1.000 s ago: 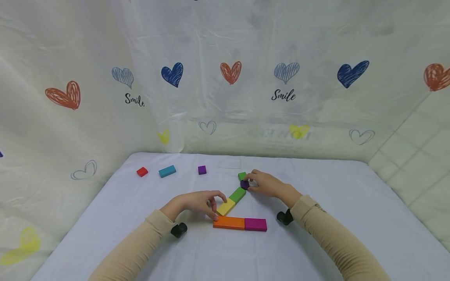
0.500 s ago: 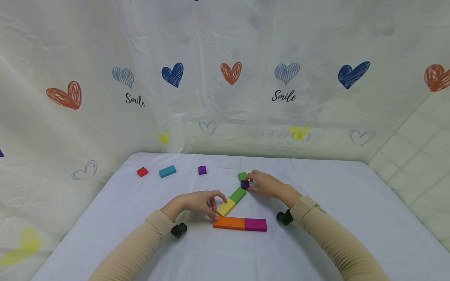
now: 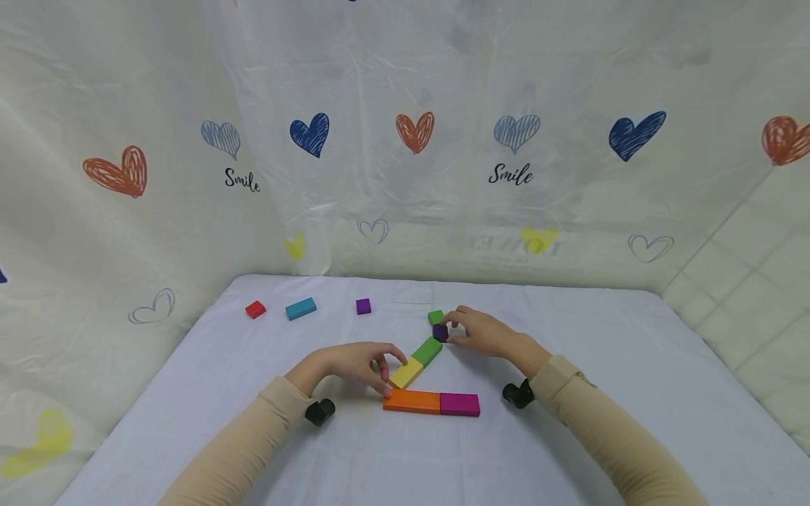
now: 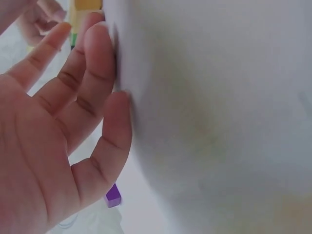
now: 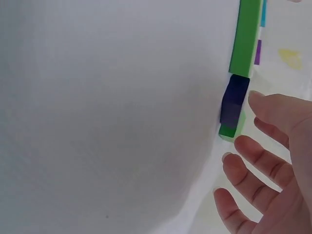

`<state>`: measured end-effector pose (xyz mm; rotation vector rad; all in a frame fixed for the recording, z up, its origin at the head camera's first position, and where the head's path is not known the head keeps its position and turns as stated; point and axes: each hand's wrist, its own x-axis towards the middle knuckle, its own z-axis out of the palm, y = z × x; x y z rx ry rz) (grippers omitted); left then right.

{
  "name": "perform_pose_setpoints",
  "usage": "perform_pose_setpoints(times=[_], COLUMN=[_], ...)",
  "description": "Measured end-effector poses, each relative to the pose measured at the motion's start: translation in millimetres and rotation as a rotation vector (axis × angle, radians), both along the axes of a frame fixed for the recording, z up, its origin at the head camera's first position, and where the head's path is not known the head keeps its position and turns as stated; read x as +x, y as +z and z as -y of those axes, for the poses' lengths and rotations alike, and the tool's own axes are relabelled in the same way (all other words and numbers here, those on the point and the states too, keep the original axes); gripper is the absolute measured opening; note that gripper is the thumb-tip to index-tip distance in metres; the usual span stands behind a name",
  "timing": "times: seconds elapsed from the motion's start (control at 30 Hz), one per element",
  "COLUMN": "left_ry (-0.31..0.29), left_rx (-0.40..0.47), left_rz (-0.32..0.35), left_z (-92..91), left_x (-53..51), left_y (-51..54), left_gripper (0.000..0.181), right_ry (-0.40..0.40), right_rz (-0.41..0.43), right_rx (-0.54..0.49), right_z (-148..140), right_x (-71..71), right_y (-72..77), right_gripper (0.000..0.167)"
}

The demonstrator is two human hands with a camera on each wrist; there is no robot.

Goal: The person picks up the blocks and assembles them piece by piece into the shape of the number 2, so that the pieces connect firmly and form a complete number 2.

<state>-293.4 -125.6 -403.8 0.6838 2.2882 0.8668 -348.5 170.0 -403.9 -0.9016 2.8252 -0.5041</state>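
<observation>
In the head view my left hand (image 3: pixel 357 362) reaches over the left end of a row of blocks. Its index fingertip touches the yellow block (image 3: pixel 406 373), and the thumb is at the corner of the orange block (image 3: pixel 411 401). A magenta block (image 3: pixel 460 404) adjoins the orange one. My right hand (image 3: pixel 484 332) pinches a small dark purple block (image 3: pixel 440 333) with thumb and index finger. That block sits between a long green block (image 3: pixel 427 351) and a small green block (image 3: pixel 435 318). The right wrist view shows the dark purple block (image 5: pixel 233 101) lined up with them.
Further back on the white-covered table (image 3: pixel 601 365) lie a red block (image 3: pixel 256 310), a blue block (image 3: pixel 300 308) and a purple block (image 3: pixel 363 306). A heart-printed curtain (image 3: pixel 361 183) hangs behind the table. Dark wrist cameras (image 3: pixel 320 412) sit beneath both wrists.
The right wrist and forearm shift slightly to the right, while the fingertips stay at the dark purple block. The left hand stays nearly still, and the blocks keep their places.
</observation>
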Motion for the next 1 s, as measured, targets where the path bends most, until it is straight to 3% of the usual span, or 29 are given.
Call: perform_pose_setpoints(times=[0.2,0.43,0.73,1.0], left_ry=[0.002,0.07,0.249,0.388], left_rx=[-0.009,0.025,0.04,0.071], left_rz=[-0.062,-0.176,-0.281,-0.367], left_z=[2.6,9.0,18.3,23.4], left_x=[-5.8,-17.2,-31.6,-46.6], left_y=[4.3,5.8,8.9,7.4], left_gripper=[0.048,0.041,0.033,0.027], right_ry=[-0.007,-0.013,0.046,0.115], right_rz=[0.058,0.161,0.295,0.312], right_rx=[-0.086,-0.201,-0.287,-0.269], right_z=[-6,-12,-20,-15], right_x=[8.3,18.2,37.9,53.1], right_y=[0.6,-3.1,-7.2,-11.5], right_gripper=[0.039,0.041,0.047,0.05])
